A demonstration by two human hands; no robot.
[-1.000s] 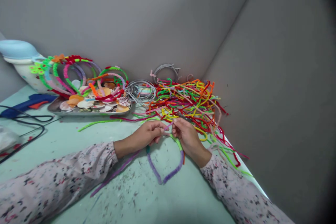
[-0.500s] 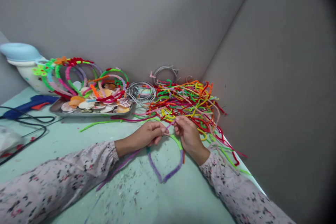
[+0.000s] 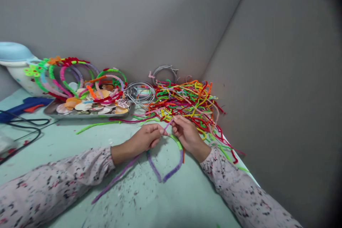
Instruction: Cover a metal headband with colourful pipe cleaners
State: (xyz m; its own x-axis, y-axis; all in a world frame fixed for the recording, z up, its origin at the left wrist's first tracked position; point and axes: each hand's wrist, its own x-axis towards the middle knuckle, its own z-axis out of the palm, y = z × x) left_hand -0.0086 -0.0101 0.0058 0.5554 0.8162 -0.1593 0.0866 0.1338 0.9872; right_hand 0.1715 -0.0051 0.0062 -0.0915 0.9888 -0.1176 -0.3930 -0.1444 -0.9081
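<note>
A headband (image 3: 174, 174) wrapped in purple and green pipe cleaner rests low over the table, its two ends pointing towards me with a small gap between them. My left hand (image 3: 146, 138) is closed in a pinch at the top of the band, its fingers covering that part. Out from under this hand, towards me, trails a long purple pipe cleaner (image 3: 114, 181). A short purple length also rises between the hands. My right hand (image 3: 187, 133) pinches the tip of that short length, just above the band's green section. Whether both lengths are one pipe cleaner is hidden.
Behind my hands lies a tangled heap of coloured pipe cleaners (image 3: 184, 101). Coiled grey wire (image 3: 140, 92) sits beside a metal tray (image 3: 88, 116) of shells and finished headbands. At the left are a blue glue gun (image 3: 18, 108), black cable (image 3: 29, 141) and a lidded white container (image 3: 21, 74).
The whole view has shifted slightly, so things appear further left. The headband's two ends, touching before, now stand slightly apart. Both hands keep their pinches.
</note>
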